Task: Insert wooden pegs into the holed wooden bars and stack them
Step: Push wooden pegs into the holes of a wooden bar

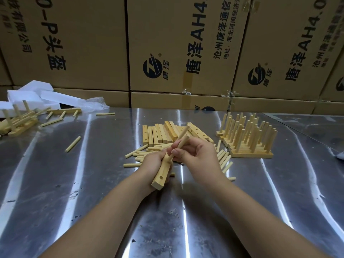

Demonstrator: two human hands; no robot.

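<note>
My left hand [152, 162] grips a holed wooden bar [161, 175] tilted above the metal table, one empty hole showing near its lower end. My right hand [197, 155] pinches wooden pegs [181, 141] that slant up from the bar's upper part; one peg's lower end meets the bar between my fingers. Behind the hands lies a row of plain holed bars [162, 134]. Loose pegs [224, 161] are scattered around and under my hands. To the right stands a stack of bars with upright pegs [247, 138].
The steel table [93, 183] carries stray pegs [73, 144] at left and more pegged bars [20, 121] at far left beside white foam blocks [37, 94]. Cardboard boxes [176, 53] wall off the back edge.
</note>
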